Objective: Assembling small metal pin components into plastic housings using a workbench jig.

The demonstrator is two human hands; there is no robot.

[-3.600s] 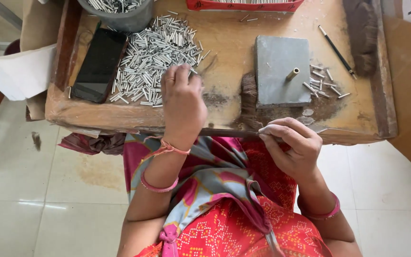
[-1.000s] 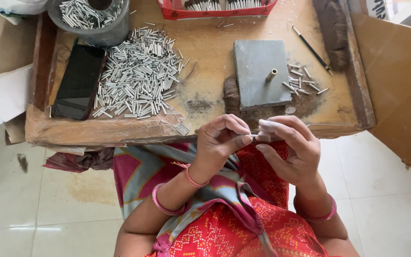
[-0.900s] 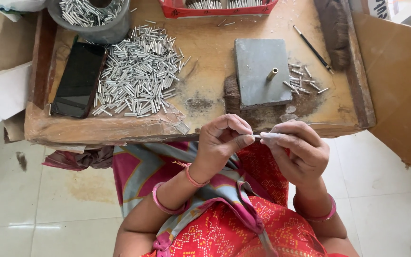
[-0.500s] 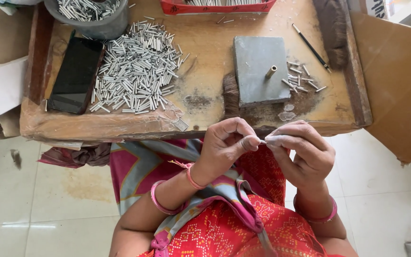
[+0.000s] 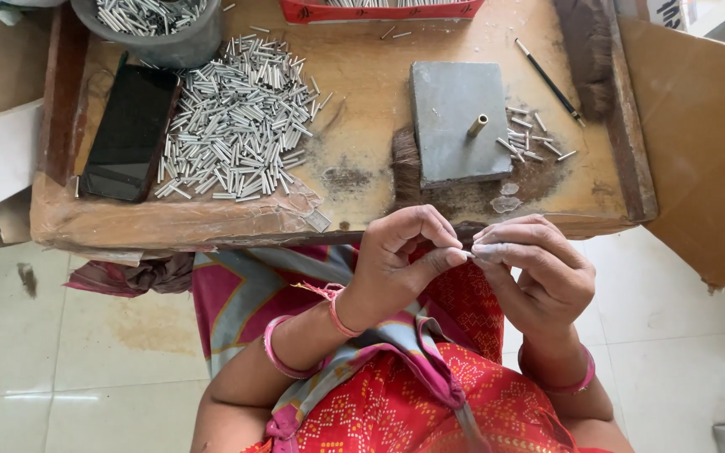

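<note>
My left hand (image 5: 400, 260) and my right hand (image 5: 539, 268) meet over my lap, just below the front edge of a low wooden table (image 5: 362, 67). Both pinch a small silver metal tube (image 5: 468, 251) between fingertips; most of it is hidden by my fingers. My right fingertips look dusted with pale powder. A large heap of the same silver tubes (image 5: 237, 126) lies on the table's left half. A grey stone slab (image 5: 456, 122) with a short brass peg (image 5: 477, 126) standing on it sits at centre right, with several loose tubes (image 5: 530, 143) beside it.
A black phone (image 5: 130, 130) lies left of the heap. A grey bowl of tubes (image 5: 157, 25) stands at the back left, a red tray (image 5: 379, 8) at the back. A thin black stick (image 5: 550, 81) lies right of the slab. A cardboard sheet (image 5: 698, 143) leans at the right.
My left hand left the tube heap and came back to my lap to meet my right hand. Over the last second both hands stay together, fingers shifting slightly on the tube.
</note>
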